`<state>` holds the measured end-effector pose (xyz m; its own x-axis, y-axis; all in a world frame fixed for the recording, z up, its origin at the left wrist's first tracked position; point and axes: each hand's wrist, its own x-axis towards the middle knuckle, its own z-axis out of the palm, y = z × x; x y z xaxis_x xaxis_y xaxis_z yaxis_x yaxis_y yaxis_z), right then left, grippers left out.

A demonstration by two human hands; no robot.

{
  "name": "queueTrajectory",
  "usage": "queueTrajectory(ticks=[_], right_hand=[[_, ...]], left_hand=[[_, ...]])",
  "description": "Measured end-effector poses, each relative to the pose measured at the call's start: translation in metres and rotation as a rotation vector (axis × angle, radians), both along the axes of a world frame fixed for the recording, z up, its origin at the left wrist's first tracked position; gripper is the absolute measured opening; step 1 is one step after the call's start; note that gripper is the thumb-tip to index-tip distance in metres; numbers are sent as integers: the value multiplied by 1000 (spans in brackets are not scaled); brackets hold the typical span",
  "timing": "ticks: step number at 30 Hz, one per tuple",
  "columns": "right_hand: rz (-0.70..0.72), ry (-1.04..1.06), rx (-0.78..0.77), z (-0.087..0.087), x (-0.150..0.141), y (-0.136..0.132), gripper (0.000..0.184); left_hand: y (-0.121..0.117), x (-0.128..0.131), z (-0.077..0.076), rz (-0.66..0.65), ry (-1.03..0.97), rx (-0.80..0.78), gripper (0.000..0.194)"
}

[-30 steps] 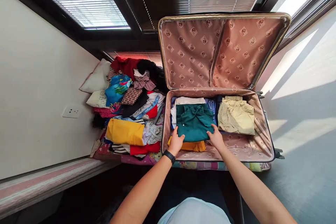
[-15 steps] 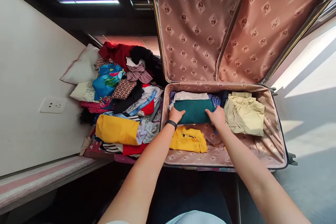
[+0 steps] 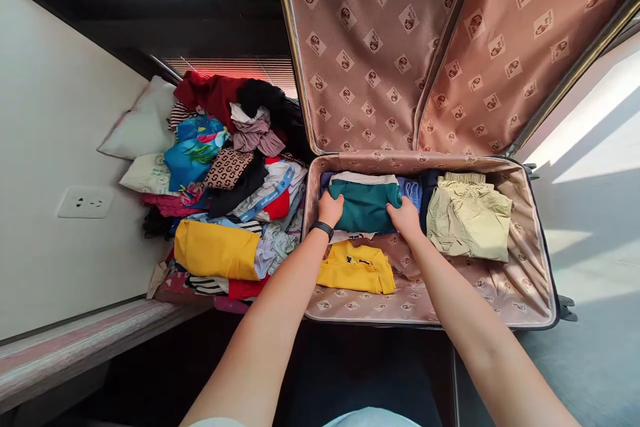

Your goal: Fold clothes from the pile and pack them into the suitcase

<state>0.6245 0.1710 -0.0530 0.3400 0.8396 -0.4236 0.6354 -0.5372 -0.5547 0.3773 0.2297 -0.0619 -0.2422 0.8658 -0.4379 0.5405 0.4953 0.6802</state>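
A folded dark green garment lies over a white folded garment in the open suitcase. My left hand grips its left end, thumb on top and the other fingers partly hidden. At its right end my right hand is closed on the cloth in the same way. Nearer to me a folded yellow garment rests on the suitcase lining. Light khaki shorts fill part of the right side. Blue folded cloth shows just right of the green garment.
The suitcase lid stands raised at the back. Left of the case is a heap of mixed clothes, with another yellow folded garment in front. A white pillow leans by the wall, which carries a socket.
The green garment's near edge has lifted, so white cloth with dark lettering shows under it. Its surface is more creased. Both hands still hold its ends, and the camera view has shifted slightly.
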Motion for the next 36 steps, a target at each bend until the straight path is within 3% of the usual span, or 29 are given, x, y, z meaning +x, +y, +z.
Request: queueTrajectory(ticks=[3,5,7,9,11,15,18,21,24,27,30,33,36], right_hand=[[-21,-20,-21,6,-8,11,63],[-9,-136,80,7,-15,11,77],[170,-245,255,6,-22,7,74],[455,-269,337,-2,-27,1,66],[641,-256,294,-17,-28,0,65],[659,-266,253,-54,-22,9,79],[645,-257,268,-66,-20,17,79],[641,-259,215,-56,-24,19,79],[616,-305,210,-32,-30,9,79],[571,-368,326,-11,-33,-19,74],[591,-385,424,-2,-35,-59,68],[645,-400,476,-3,-40,-94,64],[682,-407,514,-9,-49,-109,63]], left_hand=[[1,0,10,29,128,1,60],[-10,7,13,-8,247,64,82],[-27,18,11,-158,332,191,91],[-44,28,3,-352,361,283,84],[-55,33,-12,-469,344,280,77],[-54,30,-48,-480,317,229,84],[-46,28,-60,-488,332,218,86],[-45,31,-45,-493,316,187,88],[-60,21,0,-491,221,202,89],[-83,-19,53,-496,13,314,69],[-80,-91,90,-347,-129,429,41],[-36,-179,98,-118,32,453,32],[27,-261,90,13,277,408,43]])
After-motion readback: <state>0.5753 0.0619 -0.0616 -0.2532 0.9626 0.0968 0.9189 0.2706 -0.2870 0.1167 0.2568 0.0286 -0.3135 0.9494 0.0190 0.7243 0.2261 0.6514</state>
